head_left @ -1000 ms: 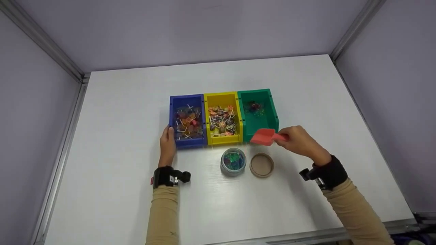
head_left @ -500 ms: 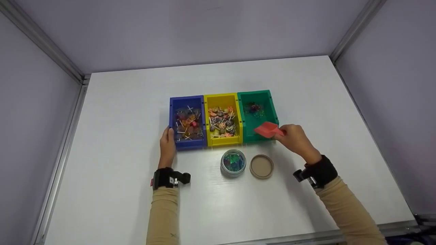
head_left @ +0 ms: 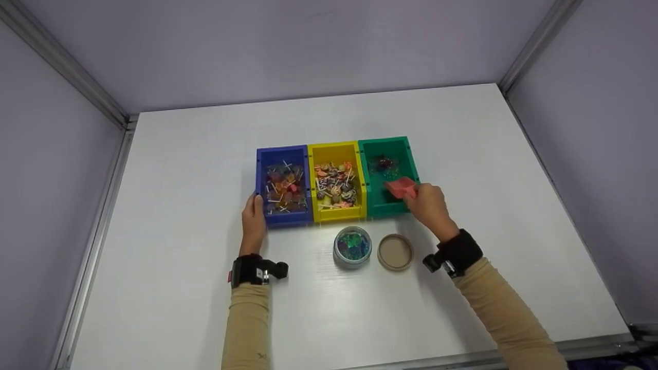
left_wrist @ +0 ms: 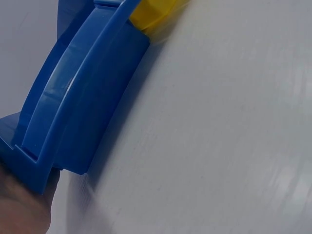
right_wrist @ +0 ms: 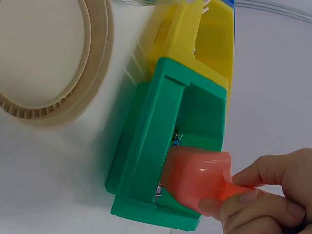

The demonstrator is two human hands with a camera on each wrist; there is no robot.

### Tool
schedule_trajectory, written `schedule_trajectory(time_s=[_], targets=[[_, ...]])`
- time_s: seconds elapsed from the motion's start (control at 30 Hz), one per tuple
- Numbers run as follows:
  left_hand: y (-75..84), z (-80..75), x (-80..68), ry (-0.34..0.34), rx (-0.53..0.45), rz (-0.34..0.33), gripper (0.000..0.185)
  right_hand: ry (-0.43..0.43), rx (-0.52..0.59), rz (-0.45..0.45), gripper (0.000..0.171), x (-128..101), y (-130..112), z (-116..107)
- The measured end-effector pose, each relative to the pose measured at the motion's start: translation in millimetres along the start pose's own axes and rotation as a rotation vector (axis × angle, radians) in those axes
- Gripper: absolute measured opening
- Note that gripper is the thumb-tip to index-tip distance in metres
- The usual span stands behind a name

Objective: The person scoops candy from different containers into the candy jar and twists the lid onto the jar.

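Note:
In the head view my right hand [head_left: 429,208] pinches the handle of a red scoop [head_left: 401,187]. The scoop's blade dips into the green bin [head_left: 413,164], where a small cluster of wrapped candies [head_left: 384,163] lies at the back. Close up in the right wrist view, the scoop [right_wrist: 197,175] is tilted past the bin's rim [right_wrist: 148,141]. My left hand [head_left: 253,223] rests against the outer left side of the blue bin [head_left: 285,221], near its front corner; the bin [left_wrist: 73,87] partly hides those fingers in the left wrist view.
A yellow bin [head_left: 334,146] of striped lollipops [head_left: 335,185] joins the other two; lollipops [head_left: 284,186] also fill the blue one. In front stand an open glass jar [head_left: 352,246] with green and blue pieces and a round beige lid [head_left: 395,252]. Walls enclose the white table [head_left: 169,205].
My right hand has moved left and away from me, carrying the scoop from above the green bin's front edge into the bin. My left hand stays in place at the blue bin.

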State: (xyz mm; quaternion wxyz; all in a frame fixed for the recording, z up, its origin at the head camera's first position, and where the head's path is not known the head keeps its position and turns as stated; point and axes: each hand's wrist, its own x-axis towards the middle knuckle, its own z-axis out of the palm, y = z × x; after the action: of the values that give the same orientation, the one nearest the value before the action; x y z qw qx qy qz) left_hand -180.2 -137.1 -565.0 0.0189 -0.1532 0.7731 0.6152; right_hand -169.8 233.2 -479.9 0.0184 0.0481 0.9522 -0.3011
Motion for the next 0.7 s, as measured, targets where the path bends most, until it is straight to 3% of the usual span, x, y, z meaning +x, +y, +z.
schedule_trajectory(time_s=[0.43,0.7], targets=[[-0.3,-1.1,-0.1,0.005,0.018,0.000,0.052,-0.027,-0.069,0.087,0.021,6.7,-5.7,9.1],[0.4,-0.5,-1.2,-0.011,-0.010,-0.005,0.053,-0.045,-0.096,0.128,0.029,8.9,-5.4,13.1]])
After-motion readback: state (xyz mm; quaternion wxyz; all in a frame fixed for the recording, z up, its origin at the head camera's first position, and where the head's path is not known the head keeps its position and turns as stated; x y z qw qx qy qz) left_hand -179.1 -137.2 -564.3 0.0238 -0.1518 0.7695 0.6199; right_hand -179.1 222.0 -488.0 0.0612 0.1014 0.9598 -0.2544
